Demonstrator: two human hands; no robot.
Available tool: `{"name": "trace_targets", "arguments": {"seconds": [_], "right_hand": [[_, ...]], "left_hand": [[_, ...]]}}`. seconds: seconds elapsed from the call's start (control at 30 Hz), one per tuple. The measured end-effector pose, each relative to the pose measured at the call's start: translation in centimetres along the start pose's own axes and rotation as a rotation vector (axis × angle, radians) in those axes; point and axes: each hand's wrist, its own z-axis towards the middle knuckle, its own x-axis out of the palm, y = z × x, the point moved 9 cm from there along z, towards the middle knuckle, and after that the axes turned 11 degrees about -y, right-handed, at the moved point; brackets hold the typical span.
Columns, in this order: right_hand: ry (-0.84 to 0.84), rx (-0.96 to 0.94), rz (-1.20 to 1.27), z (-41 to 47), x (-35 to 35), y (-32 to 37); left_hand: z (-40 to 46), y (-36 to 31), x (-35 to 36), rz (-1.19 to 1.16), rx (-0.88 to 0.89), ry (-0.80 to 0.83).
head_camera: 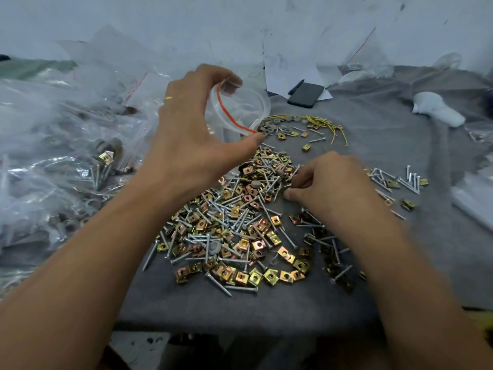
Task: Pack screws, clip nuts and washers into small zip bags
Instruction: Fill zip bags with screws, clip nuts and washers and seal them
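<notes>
The right hand (324, 180) is motion-blurred (its grip unreadable), hiding screws (269, 182) beneath its fingers.

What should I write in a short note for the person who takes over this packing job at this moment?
Left hand: holds a small zip bag with its mouth open, above the far edge of the pile.
Right hand: fingers curled, picking at screws in the pile; what it pinches is blurred.
Parts: mixed pile of screws and clip nuts on the grey cloth; grey washers farther back.
Done: filled bags are heaped at the left.
Left: the held bag looks nearly empty; fill it, seal it, and pack the rest of the pile.
</notes>
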Motion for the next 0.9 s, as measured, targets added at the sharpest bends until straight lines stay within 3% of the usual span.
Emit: {"name": "trace_targets", "arguments": {"seconds": [0.1, 0.47, 0.53, 0.63, 0.73, 0.9], "right_hand": [[-0.073, -0.002, -0.085, -0.1, -0.2, 0.3], [-0.060, -0.192, -0.156, 0.0, 0.1, 0.6], [-0.062, -0.160, 0.070, 0.2, -0.1, 0.1], [-0.077, -0.009, 0.685, 0.3, -1.1, -1.1], [0.012, 0.076, 1.255, 0.2, -1.5, -0.2], [0.078, -0.017, 1.616, -0.4, -2.6, 1.3]], "left_hand": [[0.0, 0.1, -0.1, -0.009, -0.010, -0.004], [0.1, 0.2, -0.3, -0.030, -0.020, -0.005], [0.1, 0.2, -0.4, -0.027, -0.013, -0.005], [0.3, 0.4, -0.4, -0.030, -0.016, -0.008], [0.4, 0.4, -0.4, -0.026, -0.005, -0.012], [0.4, 0.4, -0.1, -0.018, 0.015, -0.011]]}}
